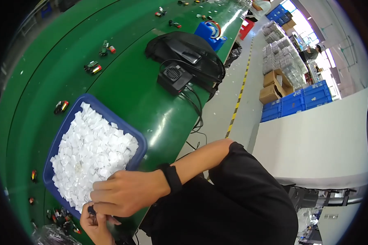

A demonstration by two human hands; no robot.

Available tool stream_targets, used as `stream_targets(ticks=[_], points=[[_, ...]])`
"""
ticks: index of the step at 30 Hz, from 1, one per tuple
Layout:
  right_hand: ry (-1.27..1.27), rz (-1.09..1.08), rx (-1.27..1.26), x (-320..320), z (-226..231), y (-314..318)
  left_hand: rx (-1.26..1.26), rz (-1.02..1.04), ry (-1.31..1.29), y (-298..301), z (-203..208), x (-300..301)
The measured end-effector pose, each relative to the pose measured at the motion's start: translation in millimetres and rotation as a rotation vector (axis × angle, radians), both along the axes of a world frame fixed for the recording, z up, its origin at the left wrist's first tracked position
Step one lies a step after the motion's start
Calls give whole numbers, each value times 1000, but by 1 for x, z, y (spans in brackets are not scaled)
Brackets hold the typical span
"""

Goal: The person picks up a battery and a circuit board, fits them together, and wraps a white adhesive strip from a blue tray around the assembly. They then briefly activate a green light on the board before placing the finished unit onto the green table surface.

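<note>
1. Head view, clock read from its middle: the near edge of our green table (129,92) slants from between 6 and 7 up toward 1. We've got a decent bare stretch just toward 9, between the blue tray (142,147) and a black box with a round grille (172,74) at 12.
2. Way tighter around 7 to 8, where our hands crowd the tray's near edge. Our left hand (95,224) pinches a small black piece (91,210) at its fingertips, right beside that edge. Our right hand (129,194) is curled over close by; its fingertips are hidden, so we can't tell if it grips anything.
3. The tabletop is shiny, with dark curved seams. Small clusters of coloured parts (93,68) dot it from 8 round to 12, plus a messier pile (63,220) near 8.
4. Past the edge there's pale floor (223,104), with yellow-black tape (238,104) toward 2.
5. Containers: the tray sits between 8 and 9, heaped with small white pieces (90,147). Over at 2 there's an open cardboard box (270,94), and blue crates (294,104) stand just short of 3.
</note>
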State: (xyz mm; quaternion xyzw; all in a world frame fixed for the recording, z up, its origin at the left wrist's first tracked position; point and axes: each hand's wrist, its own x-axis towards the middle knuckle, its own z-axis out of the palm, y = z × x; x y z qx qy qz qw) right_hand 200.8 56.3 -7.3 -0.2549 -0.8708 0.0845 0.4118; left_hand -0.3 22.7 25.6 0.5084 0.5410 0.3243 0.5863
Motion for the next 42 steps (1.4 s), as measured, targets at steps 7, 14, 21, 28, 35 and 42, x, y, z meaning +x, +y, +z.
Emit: stream_targets(ticks=[7, 14, 21, 28, 35, 42], points=[[-7, -8, -26, 3, 4, -2, -71, -58, -126, 2, 0, 0], [-18, 172, -147, 6, 3, 7, -168, -97, 137, 2, 6, -6], [-240, -93, -138, 13, 22, 13, -39, -42, 61, 23, -3, 4], [-24, 141, -151, 98, 63, 13, 167, -30, 366, 124, 16, -63], [20, 156, -92, 65, 76, -4, 108, -116, 943, 289, -81, -114], [40, 163, -48, 21, 79, -10, 1169, -229, 925, 328, -93, -70]])
